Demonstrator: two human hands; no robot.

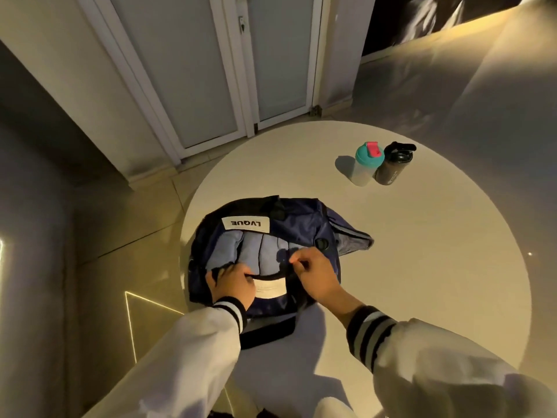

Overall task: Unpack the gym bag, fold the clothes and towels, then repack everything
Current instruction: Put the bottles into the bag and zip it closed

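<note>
Currently: navy gym bag (301, 218), mouth held apart

It sits at the round table's (422, 267) 8 o'clock. Your left hand (233, 285) grips its near rim. Your right hand (316, 277) pinches the opening's edge, probably to expose the folded light-blue cloths (262, 248). The teal-lidded shaker (366, 164) and black shaker (394, 167) stand at 1 o'clock.

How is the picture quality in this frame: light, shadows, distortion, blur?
Head view: dim, warm light; the teal bottle throws a soft shadow leftward on the table, and a larger shadow covers its near edge. Head view: wide-angle bending tilts the doors. Head view: the bag label reads clearly, upside down; thin bright glints streak the floor.
</note>
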